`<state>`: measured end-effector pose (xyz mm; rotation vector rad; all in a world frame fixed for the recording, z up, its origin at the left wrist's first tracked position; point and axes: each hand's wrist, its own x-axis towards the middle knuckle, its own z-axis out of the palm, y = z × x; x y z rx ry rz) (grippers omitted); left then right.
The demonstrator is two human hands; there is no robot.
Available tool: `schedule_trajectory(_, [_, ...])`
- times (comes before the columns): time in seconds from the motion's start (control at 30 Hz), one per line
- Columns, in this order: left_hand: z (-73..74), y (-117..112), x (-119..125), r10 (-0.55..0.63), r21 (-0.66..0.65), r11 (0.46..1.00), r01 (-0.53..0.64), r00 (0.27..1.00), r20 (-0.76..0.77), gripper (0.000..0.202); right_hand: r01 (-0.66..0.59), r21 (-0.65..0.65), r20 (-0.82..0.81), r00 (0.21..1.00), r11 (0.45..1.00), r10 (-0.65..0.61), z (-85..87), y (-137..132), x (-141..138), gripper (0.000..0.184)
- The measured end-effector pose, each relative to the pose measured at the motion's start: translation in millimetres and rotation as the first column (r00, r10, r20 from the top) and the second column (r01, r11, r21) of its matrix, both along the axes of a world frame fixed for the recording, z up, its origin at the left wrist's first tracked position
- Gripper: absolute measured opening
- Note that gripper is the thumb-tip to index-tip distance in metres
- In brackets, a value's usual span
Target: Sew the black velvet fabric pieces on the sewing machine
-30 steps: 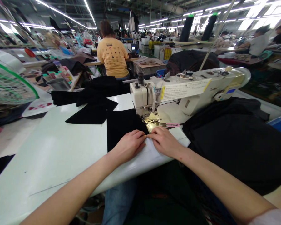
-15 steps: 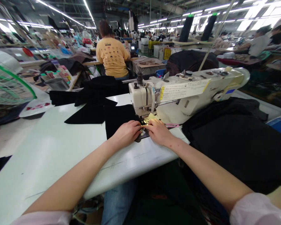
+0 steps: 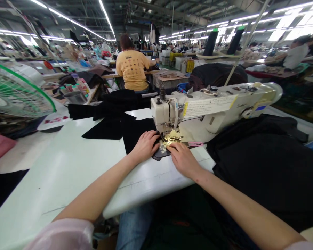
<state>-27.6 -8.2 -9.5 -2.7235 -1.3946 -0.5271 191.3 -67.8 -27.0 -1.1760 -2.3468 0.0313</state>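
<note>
While the black cloth (image 3: 135, 133) lay on the bench (image 3: 67, 163) under the needle head of the sewing machine (image 3: 211, 104), the left hand (image 3: 146, 144) and right hand (image 3: 182, 158) pressed it flat, fingers extended, gripping nothing. It looked light and limp, best pinned flat near the needle.

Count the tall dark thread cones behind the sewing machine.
2: left cone and right cone, side by side beyond the sewing machine, both green-topped. More may sit hidden behind it.
</note>
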Motion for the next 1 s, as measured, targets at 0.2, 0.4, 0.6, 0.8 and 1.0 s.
schedule_trajectory(0.2, [0.3, -27.6, 3.2, 0.134, -0.098, 0.985, -0.143, 0.987, -0.094, 0.057, -0.025, 0.030, -0.044, 0.999, 0.999, 0.027, -0.6, -3.6, 1.9, 0.029])
schedule_trajectory(0.4, [22.9, -90.0, 3.2, 0.115, -0.096, 0.987, -0.128, 0.985, -0.128, 0.040, -0.094, 0.015, -0.052, 0.994, 0.995, 0.095, 3.7, -27.4, -1.0, 0.030])
schedule_trajectory(0.6, [15.0, -39.5, -15.9, 0.223, -0.119, 0.963, -0.243, 0.962, -0.159, 0.046, -0.154, 0.012, -0.009, 0.988, 0.988, 0.155, 6.0, -40.1, -12.0, 0.024])
schedule_trajectory(0.8, [-3.6, -7.0, -26.1, 0.226, -0.133, 0.960, -0.248, 0.960, -0.164, 0.052, -0.217, 0.016, -0.063, 0.974, 0.976, 0.217, 5.0, -43.7, -4.9, 0.021])
schedule_trajectory(1.0, [-0.6, -9.2, -28.8, 0.227, -0.063, 0.971, -0.231, 0.972, -0.060, 0.054, -0.264, -0.005, -0.261, 0.932, 0.965, 0.253, 3.8, -42.8, 1.1, 0.015])
